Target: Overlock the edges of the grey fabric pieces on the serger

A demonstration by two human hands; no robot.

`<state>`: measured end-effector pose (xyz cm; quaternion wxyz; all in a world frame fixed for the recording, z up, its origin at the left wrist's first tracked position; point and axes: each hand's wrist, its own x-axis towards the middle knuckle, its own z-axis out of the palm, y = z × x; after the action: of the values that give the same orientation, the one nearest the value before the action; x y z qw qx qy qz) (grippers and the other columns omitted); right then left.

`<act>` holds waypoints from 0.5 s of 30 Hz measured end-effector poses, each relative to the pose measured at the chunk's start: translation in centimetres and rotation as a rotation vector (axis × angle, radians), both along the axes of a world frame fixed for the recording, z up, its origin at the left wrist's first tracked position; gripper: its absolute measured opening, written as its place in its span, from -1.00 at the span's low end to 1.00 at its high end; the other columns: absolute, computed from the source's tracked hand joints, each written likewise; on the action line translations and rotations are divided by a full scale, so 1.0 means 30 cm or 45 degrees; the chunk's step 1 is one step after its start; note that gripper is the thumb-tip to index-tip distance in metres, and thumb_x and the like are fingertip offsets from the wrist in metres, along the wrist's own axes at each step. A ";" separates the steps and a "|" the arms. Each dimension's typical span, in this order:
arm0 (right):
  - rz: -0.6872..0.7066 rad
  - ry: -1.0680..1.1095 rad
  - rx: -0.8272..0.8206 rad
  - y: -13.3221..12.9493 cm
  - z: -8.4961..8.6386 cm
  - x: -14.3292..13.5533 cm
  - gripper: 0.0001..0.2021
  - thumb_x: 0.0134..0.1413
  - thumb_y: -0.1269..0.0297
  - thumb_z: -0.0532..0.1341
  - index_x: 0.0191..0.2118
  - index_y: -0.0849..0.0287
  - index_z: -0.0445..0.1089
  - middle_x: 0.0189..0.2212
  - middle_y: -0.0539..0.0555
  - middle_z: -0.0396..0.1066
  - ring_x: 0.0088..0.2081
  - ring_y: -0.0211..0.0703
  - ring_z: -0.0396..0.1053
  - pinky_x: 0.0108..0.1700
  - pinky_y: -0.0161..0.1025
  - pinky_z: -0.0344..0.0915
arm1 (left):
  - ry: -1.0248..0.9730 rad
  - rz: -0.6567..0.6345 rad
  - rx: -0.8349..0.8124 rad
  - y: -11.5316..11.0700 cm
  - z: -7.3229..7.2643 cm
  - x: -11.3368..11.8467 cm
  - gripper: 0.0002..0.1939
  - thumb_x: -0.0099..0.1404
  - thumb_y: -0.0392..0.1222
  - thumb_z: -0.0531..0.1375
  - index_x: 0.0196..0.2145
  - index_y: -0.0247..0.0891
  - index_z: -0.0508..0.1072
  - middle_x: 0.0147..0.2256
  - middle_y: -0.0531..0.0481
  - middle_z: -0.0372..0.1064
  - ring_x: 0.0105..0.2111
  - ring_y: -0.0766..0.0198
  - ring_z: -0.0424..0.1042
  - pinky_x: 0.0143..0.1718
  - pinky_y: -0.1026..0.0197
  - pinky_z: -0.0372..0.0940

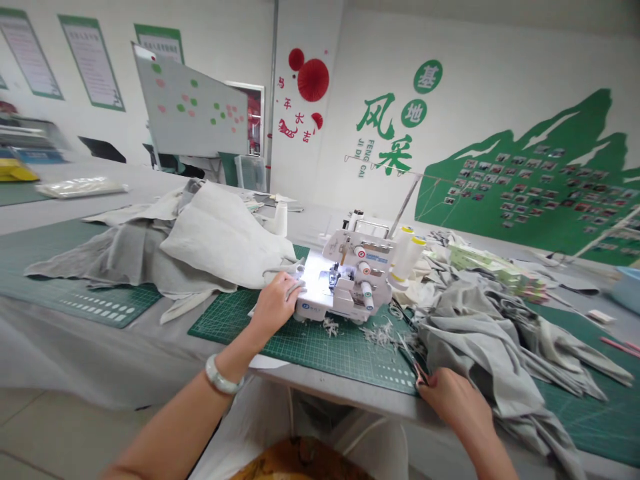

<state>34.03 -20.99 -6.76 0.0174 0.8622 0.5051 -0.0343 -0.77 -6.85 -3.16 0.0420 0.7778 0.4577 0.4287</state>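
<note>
My left hand [274,303], with a pale bangle on its wrist, pinches the edge of the light grey fabric [220,233] at the left side of a white sewing machine [357,273]. The machine's lamp lights its plate. At the table's front edge, my right hand [453,399] is closed on the handles of scissors [420,373]. Their blades point away from me, toward the machine, over the green cutting mat [345,353]. Thread scraps [383,333] lie between the machine and the scissors.
A heap of grey fabric [480,333] lies right of the scissors and hangs over the front edge. White thread cones [410,253] stand behind the machine, under a thin thread stand. A green box [495,270] is at the right, and a plastic-wrapped pack [83,187] at the left.
</note>
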 end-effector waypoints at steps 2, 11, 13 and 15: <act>0.009 0.044 0.067 -0.016 -0.012 0.011 -0.82 -0.01 0.20 0.13 -0.50 0.10 0.42 -0.35 0.19 0.54 -0.24 0.13 0.50 -0.35 -0.16 0.22 | 0.008 0.005 0.010 -0.014 -0.002 -0.019 -0.89 0.32 -0.27 0.14 -0.27 -0.27 0.48 -0.27 -0.06 0.35 -0.24 0.17 0.41 -0.15 0.13 0.34; -0.084 1.248 0.782 -0.064 -0.057 -0.035 -0.73 -0.17 0.03 0.30 -0.45 0.12 0.36 -0.57 0.01 0.42 -0.58 -0.18 0.33 -0.55 -0.31 0.14 | -0.170 -0.010 0.055 -0.109 -0.041 -0.039 -0.87 0.36 -0.24 0.12 -0.23 -0.27 0.46 -0.31 -0.05 0.31 -0.27 0.22 0.40 -0.16 0.15 0.33; -0.012 1.553 0.928 -0.053 -0.061 -0.109 -0.68 -0.22 0.04 0.39 -0.44 0.13 0.33 -0.61 -0.08 0.32 -0.65 -0.34 0.16 -0.61 -0.38 0.05 | -0.194 -0.010 0.040 -0.124 -0.054 -0.033 -0.86 0.36 -0.23 0.12 -0.23 -0.28 0.47 -0.30 -0.06 0.30 -0.27 0.22 0.40 -0.17 0.13 0.34; 0.009 1.830 0.933 -0.030 -0.064 -0.201 -0.59 -0.30 0.06 0.46 -0.45 0.14 0.28 -0.58 -0.11 0.29 -0.69 -0.46 0.00 -0.66 -0.45 -0.07 | -0.195 -0.006 0.025 -0.134 -0.062 -0.030 -0.86 0.36 -0.23 0.12 -0.23 -0.28 0.47 -0.29 -0.06 0.29 -0.29 0.22 0.40 -0.18 0.13 0.34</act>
<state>28.01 -21.87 -8.67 -0.5954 0.5788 0.3746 -0.4125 -1.66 -10.86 -5.02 0.0704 0.7441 0.4472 0.4913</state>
